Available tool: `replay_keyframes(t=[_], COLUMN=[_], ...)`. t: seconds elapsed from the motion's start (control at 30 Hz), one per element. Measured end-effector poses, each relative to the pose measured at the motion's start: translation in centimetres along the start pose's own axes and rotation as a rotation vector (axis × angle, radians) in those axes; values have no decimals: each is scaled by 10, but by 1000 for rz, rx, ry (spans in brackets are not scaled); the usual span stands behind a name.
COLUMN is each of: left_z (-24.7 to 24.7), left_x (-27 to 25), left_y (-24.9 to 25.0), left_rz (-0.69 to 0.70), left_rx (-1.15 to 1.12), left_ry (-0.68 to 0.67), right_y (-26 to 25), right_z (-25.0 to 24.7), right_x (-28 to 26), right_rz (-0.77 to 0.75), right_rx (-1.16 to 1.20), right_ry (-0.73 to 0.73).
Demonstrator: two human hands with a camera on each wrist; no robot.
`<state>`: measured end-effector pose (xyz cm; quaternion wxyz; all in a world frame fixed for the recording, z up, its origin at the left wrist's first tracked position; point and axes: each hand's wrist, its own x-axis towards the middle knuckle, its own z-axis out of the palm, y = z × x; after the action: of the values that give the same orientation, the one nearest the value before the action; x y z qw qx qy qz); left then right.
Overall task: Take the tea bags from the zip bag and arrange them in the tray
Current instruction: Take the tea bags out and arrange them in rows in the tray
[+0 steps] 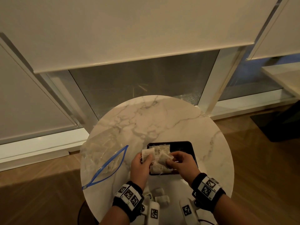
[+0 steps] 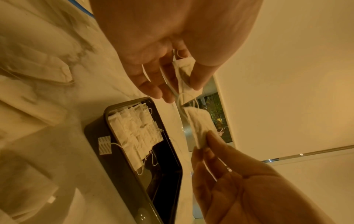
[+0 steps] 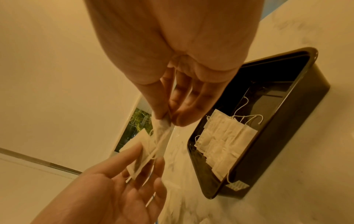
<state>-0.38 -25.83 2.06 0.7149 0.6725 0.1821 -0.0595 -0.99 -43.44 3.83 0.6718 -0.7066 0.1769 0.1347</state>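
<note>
My left hand (image 1: pixel 145 158) pinches one white tea bag (image 1: pixel 148 153) just left of the black tray (image 1: pixel 190 145). My right hand (image 1: pixel 170 161) pinches a second tea bag (image 1: pixel 163 158) over the tray's left half. In the left wrist view the left hand's tea bag (image 2: pixel 184 77) and the right hand's tea bag (image 2: pixel 199 124) are joined by tangled strings. Several tea bags (image 2: pixel 134 133) lie in rows at one end of the tray (image 2: pixel 93 133), a paper tag hanging over the rim. The clear zip bag (image 1: pixel 100 153) with a blue seal lies open to the left, tea bags still inside.
Everything sits on a small round marble table (image 1: pixel 154 120). Loose tea bags (image 1: pixel 162 198) lie near its front edge between my wrists. Wooden floor surrounds the table; a window with lowered blinds is behind, and a white desk corner (image 1: pixel 282 75) stands far right.
</note>
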Motion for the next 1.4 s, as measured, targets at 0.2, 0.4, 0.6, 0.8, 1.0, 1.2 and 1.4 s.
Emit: replay_keyframes(t=[0.2,0.4,0.6,0.8,1.0,1.2,1.4], left_z=[-10,-13,-14,-16,-17,-18,-20], left_x=[18,23,28,34,33,32,35], left_y=[-17,-32,-43,-45,-42,-38,-37], left_rz=[-66,-40,12,-5,17,86,134], left_rx=[194,460,651,677,700,707,738], left_ry=[-60,-150,-127,-137,-124,-147,-139], right_y=[5,10,33,43,40,33,27], right_z=[-15,-28,-36,-32,-17,-11,-5], right_x=[13,27,53,77,97,118,136], right_rz=[21,53,96,136,113,77,56], right_rx=[-56,-82,-216,-394,-519,-638,-692], right_ry=[57,115,185,315,335,326,359])
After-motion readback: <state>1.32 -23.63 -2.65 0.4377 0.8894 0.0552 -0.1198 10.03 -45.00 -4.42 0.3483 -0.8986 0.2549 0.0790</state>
